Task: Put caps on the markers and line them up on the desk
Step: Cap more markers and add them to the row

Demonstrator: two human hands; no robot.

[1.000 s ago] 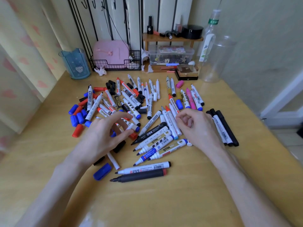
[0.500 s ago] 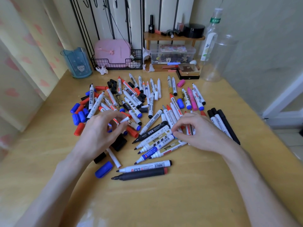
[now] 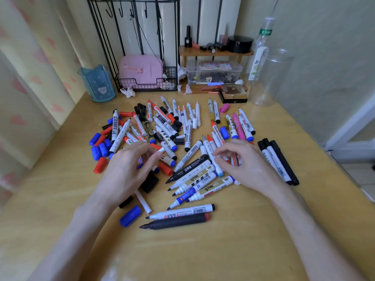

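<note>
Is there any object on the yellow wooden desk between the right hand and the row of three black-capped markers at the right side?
Nothing visible does. The right hand is close beside the row of three black-capped markers, and no object shows between them.

Desk [image 3: 223,250]: pale wood grain under a smooth, glossy coat. Markers [image 3: 190,179]: smooth plastic barrels, mostly white and slightly shiny, with printed labels; one black barrel [image 3: 176,223] matt. Loose caps [image 3: 129,216]: smooth coloured plastic. Rack [image 3: 170,75]: thin black metal wire. Shelf [image 3: 215,52]: varnished wood. Bottle [image 3: 261,51] and jar [image 3: 272,78]: clear, glossy walls. Cup [image 3: 97,84]: translucent blue plastic
</note>
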